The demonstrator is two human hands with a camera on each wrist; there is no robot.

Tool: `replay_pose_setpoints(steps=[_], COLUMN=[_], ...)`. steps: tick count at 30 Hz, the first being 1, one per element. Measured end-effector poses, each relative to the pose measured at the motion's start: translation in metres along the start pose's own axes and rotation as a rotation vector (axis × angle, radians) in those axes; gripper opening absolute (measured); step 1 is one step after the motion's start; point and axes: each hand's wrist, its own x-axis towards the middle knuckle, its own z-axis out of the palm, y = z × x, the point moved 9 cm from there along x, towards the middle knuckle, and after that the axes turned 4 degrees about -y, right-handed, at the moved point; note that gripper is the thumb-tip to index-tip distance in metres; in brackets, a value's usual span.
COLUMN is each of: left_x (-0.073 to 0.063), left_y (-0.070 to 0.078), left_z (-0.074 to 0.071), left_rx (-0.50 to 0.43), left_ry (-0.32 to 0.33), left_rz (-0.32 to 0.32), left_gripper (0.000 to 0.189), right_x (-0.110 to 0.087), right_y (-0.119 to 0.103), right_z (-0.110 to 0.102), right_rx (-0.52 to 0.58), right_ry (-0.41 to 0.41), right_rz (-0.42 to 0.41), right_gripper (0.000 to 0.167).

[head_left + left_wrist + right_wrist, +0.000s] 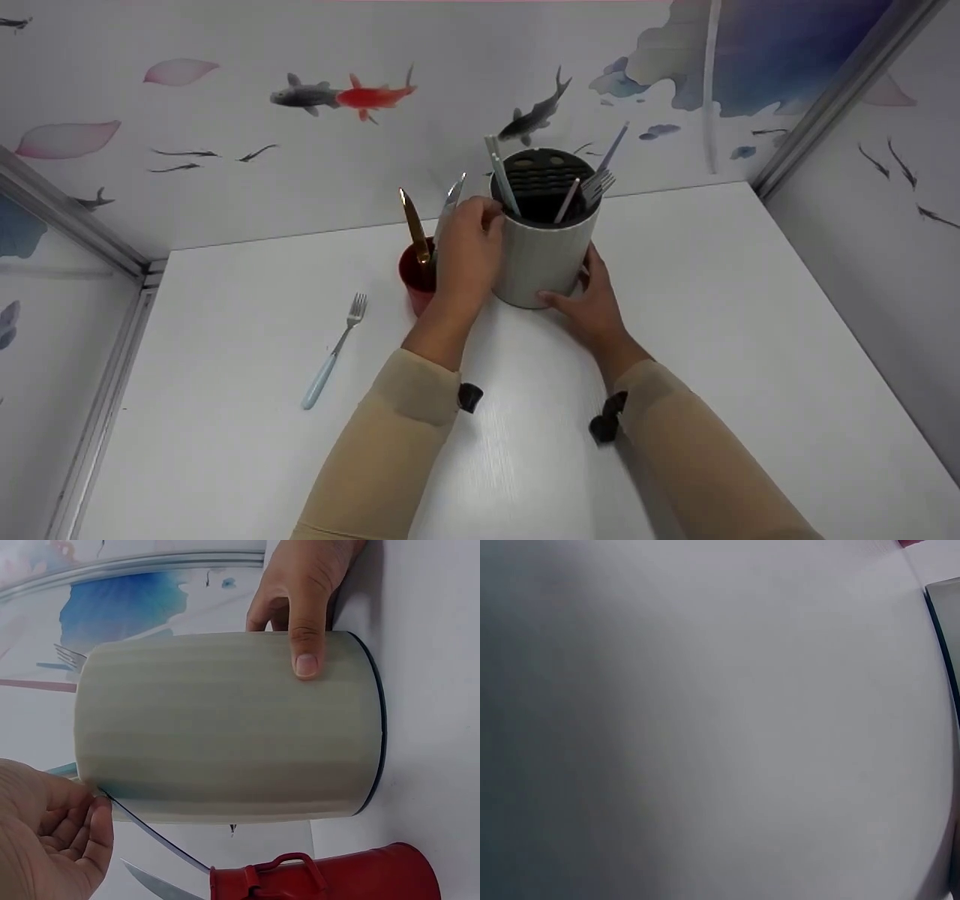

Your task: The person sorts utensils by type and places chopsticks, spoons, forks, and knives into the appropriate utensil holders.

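Observation:
A tall pale grey utensil holder [544, 259] with a black slotted insert [536, 176] stands upright on the table. My left hand [470, 251] has curled fingers and pinches at the holder's upper left rim. Around the lower right side, my right hand [596, 304] grips the holder, thumb in front. A fork [598, 186], a light blue handle [504, 176] and other thin handles stick up from it. Just left is a red cup [352, 877] with a gold-coloured utensil [415, 225] and a silvery blade [450, 199] rising from it. My left hand partly hides the cup in the head view.
A fork with a pale blue handle [321, 382] lies on the white table [225, 450], left of my left forearm. White panels [435, 45] painted with fish stand behind and at the sides. The right wrist view mostly shows blurred tabletop.

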Motion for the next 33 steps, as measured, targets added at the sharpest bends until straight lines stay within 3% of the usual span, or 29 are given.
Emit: replay_pose_setpoints(steps=[16, 25, 33], left_x=[-0.005, -0.012, -0.026], left_y=[-0.014, -0.025, -0.047], left_z=[-0.004, -0.014, -0.026], left_rx=[0.0, -0.047, -0.042], left_ry=[-0.033, -0.018, 0.033], left_rz=[-0.066, -0.064, -0.098], left_gripper=[0.024, 0.025, 0.025], right_x=[0.002, -0.001, -0.001], right_y=[0.003, 0.004, 0.006], right_z=[0.0, 0.001, 0.0], right_rx=[-0.008, -0.005, -0.014], right_ry=[-0.001, -0.012, -0.008], right_rz=[0.041, 0.048, 0.055], right_gripper=[0.132, 0.129, 0.128])
